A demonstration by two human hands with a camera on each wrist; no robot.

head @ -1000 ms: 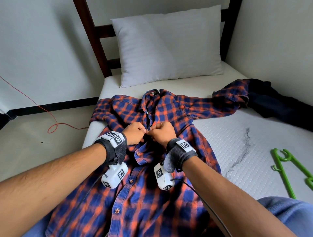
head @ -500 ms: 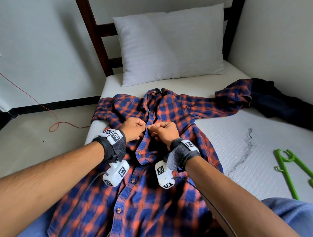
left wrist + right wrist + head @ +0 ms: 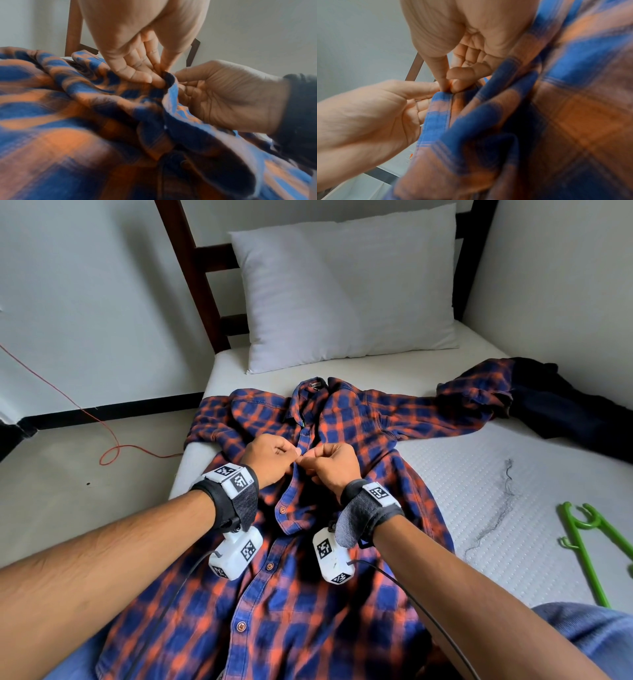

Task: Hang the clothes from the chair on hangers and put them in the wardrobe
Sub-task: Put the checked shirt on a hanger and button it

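Head view, shirt: a blue-and-orange checked shirt (image 3: 346, 440) lies spread face up on the bed (image 3: 479, 481), filling the middle and lower frame, collar toward the pillow (image 3: 346, 289) at upper centre.
Head view, hands: the left hand (image 3: 270, 457) and right hand (image 3: 332, 470) meet knuckle to knuckle at frame centre, both curled and pinching the shirt's front edges just below the collar.
Head view, hanger: a green hanger (image 3: 589, 539) lies on the mattress at the right edge, well apart from the shirt.
Head view, other cloth: a dark garment (image 3: 565, 412) sits at upper right, touching the end of the shirt's sleeve.
Head view, floor: a red cord (image 3: 113, 446) loops at the left.
Left wrist view: the left hand (image 3: 137, 54) at top centre pinches a raised fold of shirt (image 3: 85, 121); the right hand (image 3: 228, 97) at the right grips the same fold from the other side.
Right wrist view: the right hand (image 3: 471, 44) at the top pinches the shirt's (image 3: 556, 121) stitched edge between thumb and forefinger; the left hand (image 3: 368, 115) at lower left holds it too, thumb touching.
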